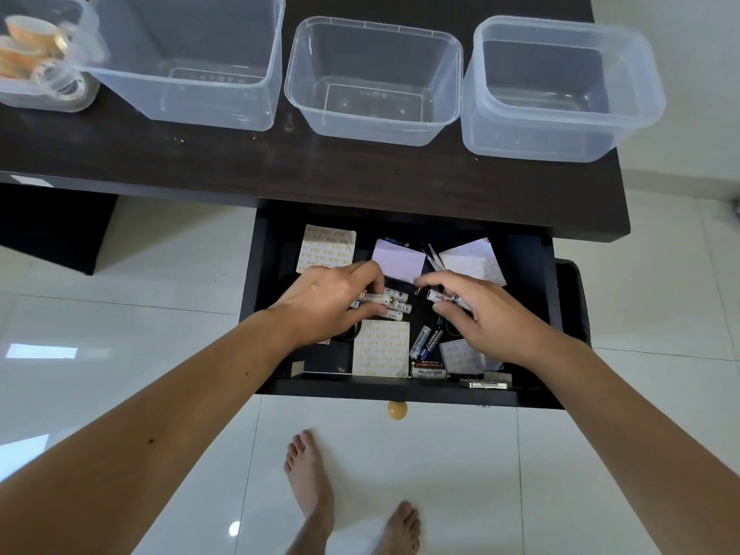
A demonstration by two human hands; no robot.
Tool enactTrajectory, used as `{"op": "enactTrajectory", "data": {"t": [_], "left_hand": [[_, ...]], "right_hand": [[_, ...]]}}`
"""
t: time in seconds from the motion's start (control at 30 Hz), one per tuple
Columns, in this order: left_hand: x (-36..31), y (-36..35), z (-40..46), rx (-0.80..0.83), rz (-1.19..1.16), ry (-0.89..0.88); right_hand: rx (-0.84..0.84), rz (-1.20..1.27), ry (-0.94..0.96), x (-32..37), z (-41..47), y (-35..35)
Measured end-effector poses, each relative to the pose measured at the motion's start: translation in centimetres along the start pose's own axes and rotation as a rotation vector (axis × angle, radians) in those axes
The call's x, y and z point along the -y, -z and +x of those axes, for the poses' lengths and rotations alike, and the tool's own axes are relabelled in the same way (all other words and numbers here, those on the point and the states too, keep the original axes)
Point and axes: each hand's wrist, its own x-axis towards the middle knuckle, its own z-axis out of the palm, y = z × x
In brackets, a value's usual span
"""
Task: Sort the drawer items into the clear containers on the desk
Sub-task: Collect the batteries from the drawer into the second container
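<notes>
Gripping white batteries (390,300), left hand (328,304), right hand (476,314), open drawer (536,314)

Dark wood desk (360,170) with four clear containers lined up along it. The far-left container (48,94) has rolls of tape (36,46) in it, orange and clear ones; the big tub (188,62) next to it, the middle tub (372,78) and the right-hand tub (560,90), which sits right at the desk's edge, hold nothing. A few crumbs (256,135) are scattered on the desktop. Under the top, an open drawer (400,390) holds loose batteries (424,342), printed paper squares (380,348), a pale purple note pad (398,260) and tweezers (434,258). White tiled floor (160,274) below.
</notes>
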Motion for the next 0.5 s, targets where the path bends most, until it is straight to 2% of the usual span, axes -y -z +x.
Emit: {"op": "enactTrajectory", "data": {"t": [0.07,0.2,0.33,0.5], "left_hand": [[-0.1,0.0,0.0,0.011,0.012,0.000],[-0.2,-0.1,-0.3,-0.028,-0.061,-0.110],[-0.2,-0.4,-0.3,0.037,-0.156,-0.060],[0.0,-0.6,0.0,0.095,-0.208,-0.034]], "right_hand": [[0.009,0.021,-0.028,0.0,0.2,0.0],[0.031,0.040,-0.083,-0.4,0.3,-0.5],[0.041,0.030,-0.090,-0.5,0.5,-0.9],[0.119,-0.117,-0.018,-0.4,0.7,-1.4]]}}
